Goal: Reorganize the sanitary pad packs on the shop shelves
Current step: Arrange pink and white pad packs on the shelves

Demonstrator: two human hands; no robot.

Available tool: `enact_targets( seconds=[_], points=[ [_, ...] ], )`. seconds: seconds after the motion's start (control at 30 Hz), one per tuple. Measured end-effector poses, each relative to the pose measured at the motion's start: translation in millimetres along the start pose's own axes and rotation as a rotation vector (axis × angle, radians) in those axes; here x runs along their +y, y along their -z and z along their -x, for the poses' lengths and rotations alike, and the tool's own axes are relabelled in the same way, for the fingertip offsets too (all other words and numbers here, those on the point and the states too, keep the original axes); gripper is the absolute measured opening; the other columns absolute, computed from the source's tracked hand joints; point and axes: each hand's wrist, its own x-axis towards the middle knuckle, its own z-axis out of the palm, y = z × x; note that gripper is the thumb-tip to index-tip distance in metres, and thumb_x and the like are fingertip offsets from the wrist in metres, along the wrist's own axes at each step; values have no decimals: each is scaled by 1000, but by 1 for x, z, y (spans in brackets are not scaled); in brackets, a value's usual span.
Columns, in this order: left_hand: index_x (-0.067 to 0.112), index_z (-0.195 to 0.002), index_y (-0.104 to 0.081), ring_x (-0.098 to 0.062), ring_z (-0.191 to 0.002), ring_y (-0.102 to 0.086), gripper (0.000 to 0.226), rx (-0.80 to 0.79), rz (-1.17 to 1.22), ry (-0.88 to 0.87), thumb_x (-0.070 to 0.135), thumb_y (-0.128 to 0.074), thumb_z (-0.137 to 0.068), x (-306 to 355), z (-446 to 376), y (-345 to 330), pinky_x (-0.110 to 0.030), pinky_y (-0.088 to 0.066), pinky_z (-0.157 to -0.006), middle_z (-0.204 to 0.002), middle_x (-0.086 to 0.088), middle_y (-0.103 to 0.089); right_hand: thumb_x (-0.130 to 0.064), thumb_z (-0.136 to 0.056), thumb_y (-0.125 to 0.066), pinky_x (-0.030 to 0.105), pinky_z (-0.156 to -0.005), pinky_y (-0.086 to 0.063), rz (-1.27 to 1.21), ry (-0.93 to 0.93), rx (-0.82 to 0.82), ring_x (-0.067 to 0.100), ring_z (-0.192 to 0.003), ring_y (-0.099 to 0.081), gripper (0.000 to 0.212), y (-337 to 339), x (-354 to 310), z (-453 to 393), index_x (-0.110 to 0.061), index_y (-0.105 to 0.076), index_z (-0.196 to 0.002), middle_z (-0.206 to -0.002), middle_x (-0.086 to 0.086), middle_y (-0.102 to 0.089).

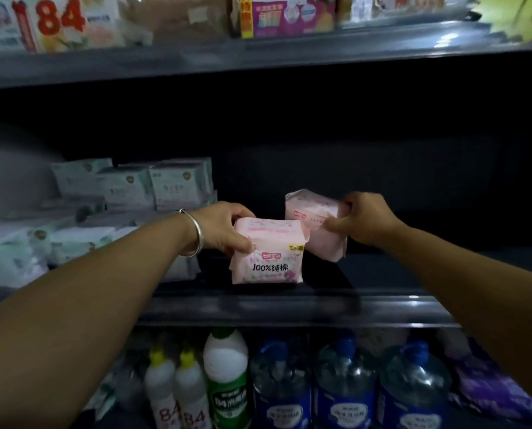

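Our left grip (227,227) holds 1 pink pad pack (268,252) upright on the middle shelf (289,301); our right grip (363,218) pinches another pink pack (314,224) just behind it.

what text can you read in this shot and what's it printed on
"100% 纯棉" on the front pink pack that the left hand grips.
"10" on that pack's yellow corner tag; the rest is blurred.
"84" in red on a pack on the top shelf.
"84" on two small white bottles below.
"84" on the green-labelled bottle; the remaining characters are unclear.
Red logos on both pink packs, including the rear pack in the right hand, are too small to read.
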Motion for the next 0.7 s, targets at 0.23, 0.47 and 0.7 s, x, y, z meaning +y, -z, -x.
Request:
enact_targets(
  seconds=[0.23,0.47,0.7],
  points=[
    [14,-125,-52,-10,-77,-60,51,39,-103,24,6,-70,-77,-16,-76,22,-13,-51,-50,-102,-1,-60,-27,-78,-73,25,-79,-47,3,-33,14,20,-97,-57,49,-11,11,-60,-7,-57,-120,-115,8,-59],
    [18,-141,-38,-18,-123,-46,61,32,-436,54,17,-62,-86,-38,-128,25,-13,-33,-83,-141,-3,-43,-18,-80,-71,5,-68,-28,-23,-26,33,17,-108,-51,53,-21,17,-92,-6,-51,-128,-126,9,-56],
    [26,-143,-27,-28,-124,-41,87,-4,-594,31,32,-77,-72,-44,-147,-6,-37,-41,-103,-142,-8,-26,-21,-82,-71,14,-73,-34,11,-19,-6,20,-109,-53,46,-23,16,-96,-4,-56,-122,-124,10,-57]
  ],
)
